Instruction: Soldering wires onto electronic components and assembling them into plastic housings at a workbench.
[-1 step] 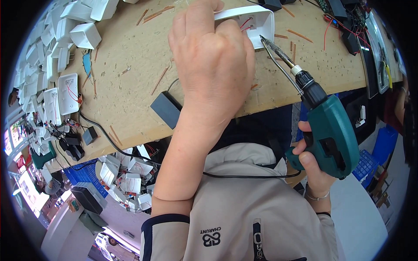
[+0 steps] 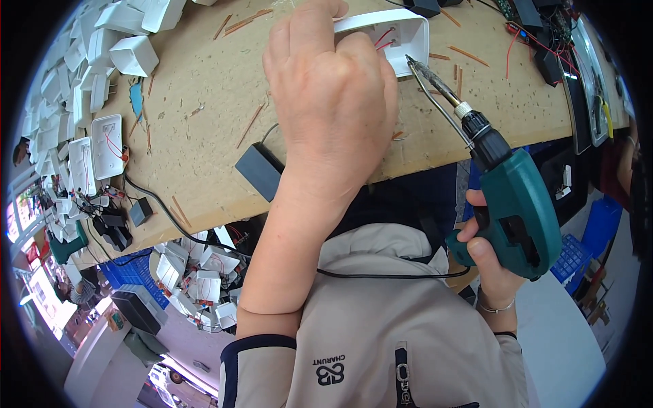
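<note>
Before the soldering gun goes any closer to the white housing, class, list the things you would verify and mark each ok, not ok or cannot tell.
1. Left hand steadies the white housing: ok.
2. Right hand grips the green soldering gun by its handle: ok.
3. Tip at the housing's open edge, near the red wires: ok.
4. Left fingers kept away from the tip: cannot tell.
5. Tip hot: cannot tell.

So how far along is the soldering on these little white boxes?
Done, by the look of it: a wired white case lies at the table's left among a pile of white shells. In hand: the left hand steadies an open white housing while the right hand aims the green soldering gun at it. How many shells remain unwired is unclear.
</note>
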Demonstrator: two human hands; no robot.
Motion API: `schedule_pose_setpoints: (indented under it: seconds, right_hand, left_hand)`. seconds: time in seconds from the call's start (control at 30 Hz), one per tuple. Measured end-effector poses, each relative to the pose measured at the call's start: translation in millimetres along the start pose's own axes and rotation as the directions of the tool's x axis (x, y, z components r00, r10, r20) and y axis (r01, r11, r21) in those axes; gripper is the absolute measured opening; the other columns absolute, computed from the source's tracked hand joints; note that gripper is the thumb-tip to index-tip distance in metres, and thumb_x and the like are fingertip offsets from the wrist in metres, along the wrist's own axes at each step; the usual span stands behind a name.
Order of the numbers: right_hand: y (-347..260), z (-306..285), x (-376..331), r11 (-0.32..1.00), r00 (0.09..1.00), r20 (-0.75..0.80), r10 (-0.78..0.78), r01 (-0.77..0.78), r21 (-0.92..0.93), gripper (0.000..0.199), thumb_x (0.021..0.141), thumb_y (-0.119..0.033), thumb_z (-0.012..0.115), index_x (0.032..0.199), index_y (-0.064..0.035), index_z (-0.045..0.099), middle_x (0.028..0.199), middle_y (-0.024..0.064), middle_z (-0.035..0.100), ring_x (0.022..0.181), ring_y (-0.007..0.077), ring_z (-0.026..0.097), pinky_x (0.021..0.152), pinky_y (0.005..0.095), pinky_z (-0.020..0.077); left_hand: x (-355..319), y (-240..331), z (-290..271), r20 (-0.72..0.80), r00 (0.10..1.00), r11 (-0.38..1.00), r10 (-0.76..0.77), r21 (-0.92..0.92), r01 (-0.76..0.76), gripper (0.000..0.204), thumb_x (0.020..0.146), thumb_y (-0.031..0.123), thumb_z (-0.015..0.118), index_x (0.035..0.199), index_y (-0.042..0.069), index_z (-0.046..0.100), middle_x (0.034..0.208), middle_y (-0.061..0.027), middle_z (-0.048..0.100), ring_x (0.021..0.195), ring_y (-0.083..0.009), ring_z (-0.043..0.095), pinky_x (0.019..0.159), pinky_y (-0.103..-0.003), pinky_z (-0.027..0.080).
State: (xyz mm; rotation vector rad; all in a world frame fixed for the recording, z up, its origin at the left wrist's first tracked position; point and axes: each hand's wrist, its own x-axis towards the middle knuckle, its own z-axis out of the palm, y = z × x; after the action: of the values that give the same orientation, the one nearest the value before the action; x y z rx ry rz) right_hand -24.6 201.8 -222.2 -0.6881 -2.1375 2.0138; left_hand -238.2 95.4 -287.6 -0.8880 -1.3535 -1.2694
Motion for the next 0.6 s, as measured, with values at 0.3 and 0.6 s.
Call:
schedule_pose_setpoints:
  seconds: [0.3, 0.6]
  right_hand:
    - [-1, -5, -6, 0.997, 0.997, 0.002, -0.073, 0.073, -0.017, 0.058, 0.069, -0.028, 0.07, 0.109, 0.0072, 0.046, 0.097, 0.0186, 0.056, 0.062, 0.0141, 0.056, 0.055, 0.0239, 0.0461]
    - [-5, -6, -7, 0.996, 0.996, -0.036, -0.077, 0.075, -0.057, 0.057, 0.069, -0.033, 0.069, 0.104, 0.0085, 0.049, 0.094, 0.0176, 0.057, 0.061, 0.0139, 0.056, 0.055, 0.0234, 0.0457]
  left_hand:
    - [46, 50, -26, 0.523, 0.662, 0.755, -0.536, 0.649, 0.098, 0.01, 0.06, -0.002, 0.06, 0.069, -0.004, 0.057, 0.093, -0.0203, 0.052, 0.084, -0.0334, 0.051, 0.075, -0.038, 0.04]
    - [51, 46, -27, 0.423, 0.525, 0.668, -0.739, 0.566, 0.484, 0.008, 0.061, -0.001, 0.06, 0.069, -0.003, 0.058, 0.097, -0.0192, 0.051, 0.086, -0.0336, 0.05, 0.076, -0.037, 0.04]
